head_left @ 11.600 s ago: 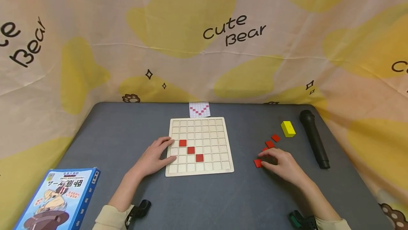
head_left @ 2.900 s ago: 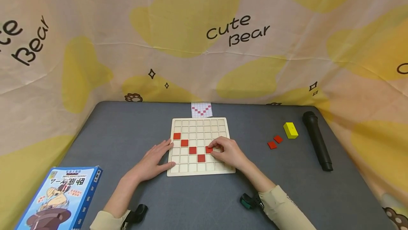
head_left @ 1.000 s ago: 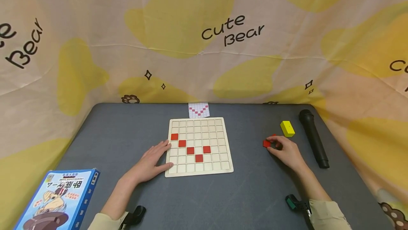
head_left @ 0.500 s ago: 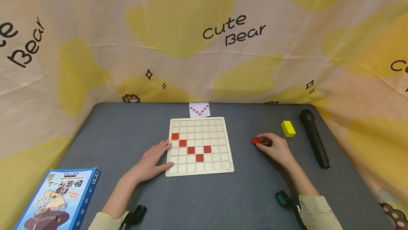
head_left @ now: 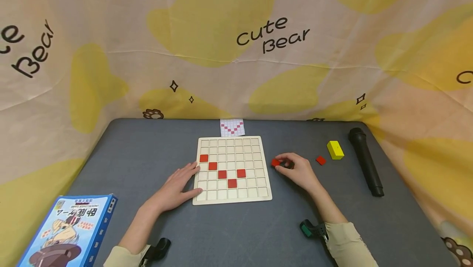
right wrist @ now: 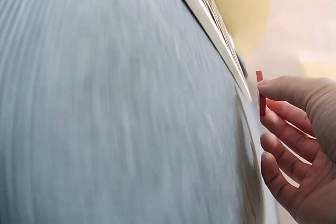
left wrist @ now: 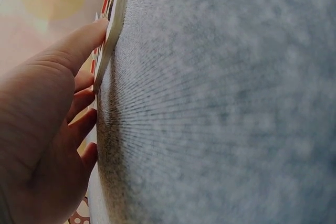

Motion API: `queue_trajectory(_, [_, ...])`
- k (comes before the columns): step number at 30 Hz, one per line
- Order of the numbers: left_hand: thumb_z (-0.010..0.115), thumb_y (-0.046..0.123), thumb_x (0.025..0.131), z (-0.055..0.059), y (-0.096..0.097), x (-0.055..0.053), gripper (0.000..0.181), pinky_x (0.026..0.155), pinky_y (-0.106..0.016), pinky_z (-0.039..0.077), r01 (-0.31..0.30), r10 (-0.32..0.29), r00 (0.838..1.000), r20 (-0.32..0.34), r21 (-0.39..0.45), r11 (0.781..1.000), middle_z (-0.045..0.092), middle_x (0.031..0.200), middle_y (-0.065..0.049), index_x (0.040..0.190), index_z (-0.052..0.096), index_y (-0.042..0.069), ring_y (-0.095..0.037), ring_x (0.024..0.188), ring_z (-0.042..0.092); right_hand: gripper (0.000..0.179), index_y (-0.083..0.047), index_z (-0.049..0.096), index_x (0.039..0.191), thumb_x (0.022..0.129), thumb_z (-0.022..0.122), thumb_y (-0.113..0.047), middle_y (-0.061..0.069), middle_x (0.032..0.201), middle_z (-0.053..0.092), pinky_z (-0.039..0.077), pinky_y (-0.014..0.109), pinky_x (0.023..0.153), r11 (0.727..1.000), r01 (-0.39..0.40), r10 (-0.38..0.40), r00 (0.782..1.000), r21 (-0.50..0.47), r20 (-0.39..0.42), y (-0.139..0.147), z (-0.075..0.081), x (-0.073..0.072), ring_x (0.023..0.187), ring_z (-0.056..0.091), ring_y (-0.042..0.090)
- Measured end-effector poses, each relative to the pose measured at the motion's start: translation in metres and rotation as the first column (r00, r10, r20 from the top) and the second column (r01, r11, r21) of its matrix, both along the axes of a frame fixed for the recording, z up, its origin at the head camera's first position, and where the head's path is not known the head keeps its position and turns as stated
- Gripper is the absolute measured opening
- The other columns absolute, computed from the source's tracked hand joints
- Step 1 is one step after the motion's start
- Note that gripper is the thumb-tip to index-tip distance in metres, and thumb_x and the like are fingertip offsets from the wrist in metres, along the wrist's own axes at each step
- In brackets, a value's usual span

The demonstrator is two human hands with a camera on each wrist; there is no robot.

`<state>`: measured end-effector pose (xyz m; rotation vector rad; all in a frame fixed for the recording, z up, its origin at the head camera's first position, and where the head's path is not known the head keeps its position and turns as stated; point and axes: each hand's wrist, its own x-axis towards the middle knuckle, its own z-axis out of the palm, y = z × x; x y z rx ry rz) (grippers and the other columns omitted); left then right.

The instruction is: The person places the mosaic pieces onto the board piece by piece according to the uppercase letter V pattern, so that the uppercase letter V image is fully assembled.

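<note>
A pale grid board (head_left: 247, 194) lies in the middle of the table, with several red tiles (head_left: 222, 174) set in its squares. My left hand (head_left: 173, 189) rests at the board's left edge, thumb and fingertips touching the rim; the left wrist view shows the thumb against it too. Just off the board's right side, my right hand (head_left: 299, 171) pinches a red square tile (right wrist: 262, 94) between thumb and fingers, held above the table in the right wrist view. Another red tile (head_left: 320, 160) lies on the table to the right of that hand.
A small card (head_left: 232, 127) with a pink V pattern on a grid lies behind the board. At the right are a yellow block (head_left: 335, 150) and a black microphone (head_left: 366, 162). A blue game box (head_left: 66, 232) lies at the front left.
My right hand has picked up a red tile from the right and carried it left to near the board. Earlier, tiles were added at the row's left end and right of the lowest tile.
</note>
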<state>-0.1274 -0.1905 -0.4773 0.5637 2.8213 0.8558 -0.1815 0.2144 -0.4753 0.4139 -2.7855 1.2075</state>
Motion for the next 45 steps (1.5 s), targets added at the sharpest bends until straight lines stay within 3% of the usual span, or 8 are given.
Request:
queue_trajectory(16, [0.07, 0.036, 0.089, 0.001, 0.001, 0.0, 0.073, 0.114, -0.056, 0.017, 0.005, -0.005, 1.0, -0.018, 0.0, 1.0, 0.032, 0.156, -0.015, 0.147, 0.041, 0.002, -0.035, 0.144, 0.024, 0.025, -0.015, 0.073, 0.108, 0.083, 0.078, -0.017, 0.001, 0.085, 0.062, 0.041, 0.028, 0.065, 0.986, -0.165, 0.167, 0.985, 0.036, -0.039, -0.055, 0.001, -0.009, 0.076, 0.053, 0.016])
queue_trajectory(22, [0.07, 0.035, 0.089, 0.0, 0.001, 0.0, 0.073, 0.114, -0.055, 0.017, 0.006, -0.006, 1.0, -0.019, 0.0, 1.0, 0.032, 0.156, -0.015, 0.147, 0.041, 0.002, -0.035, 0.144, 0.024, 0.024, -0.013, 0.073, 0.106, 0.082, 0.077, -0.014, 0.001, 0.091, 0.065, 0.042, 0.029, 0.067, 0.98, -0.187, 0.191, 0.98, 0.065, -0.062, -0.065, 0.001, -0.012, 0.075, 0.052, 0.016])
queue_trajectory(32, [0.07, 0.036, 0.089, -0.001, 0.0, 0.0, 0.073, 0.114, -0.056, 0.017, 0.005, -0.005, 1.0, -0.021, 0.005, 1.0, 0.032, 0.156, -0.014, 0.147, 0.041, 0.003, -0.035, 0.144, 0.024, 0.023, -0.014, 0.074, 0.106, 0.083, 0.077, -0.012, -0.002, 0.101, 0.069, 0.043, 0.03, 0.07, 0.978, -0.204, 0.206, 0.977, 0.04, -0.061, -0.067, 0.002, -0.011, 0.079, 0.054, 0.018])
queue_trajectory(37, [0.07, 0.037, 0.089, -0.001, 0.0, 0.0, 0.073, 0.114, -0.056, 0.017, 0.004, -0.004, 1.0, -0.024, 0.001, 1.0, 0.032, 0.156, -0.014, 0.148, 0.041, 0.003, -0.035, 0.144, 0.024, 0.02, -0.015, 0.075, 0.105, 0.086, 0.074, -0.013, -0.004, 0.099, 0.069, 0.043, 0.029, 0.068, 0.98, -0.197, 0.197, 0.978, 0.011, -0.063, -0.065, 0.001, -0.01, 0.077, 0.054, 0.016])
queue_trajectory(45, [0.07, 0.037, 0.089, -0.001, 0.0, 0.0, 0.074, 0.114, -0.055, 0.017, 0.002, -0.002, 1.0, -0.019, 0.005, 1.0, 0.031, 0.156, -0.014, 0.148, 0.04, 0.003, -0.034, 0.144, 0.024, 0.014, -0.013, 0.075, 0.103, 0.09, 0.071, -0.012, -0.003, 0.089, 0.067, 0.045, 0.026, 0.059, 0.993, -0.088, 0.083, 0.995, -0.08, -0.058, -0.05, -0.002, -0.008, 0.067, 0.055, 0.012])
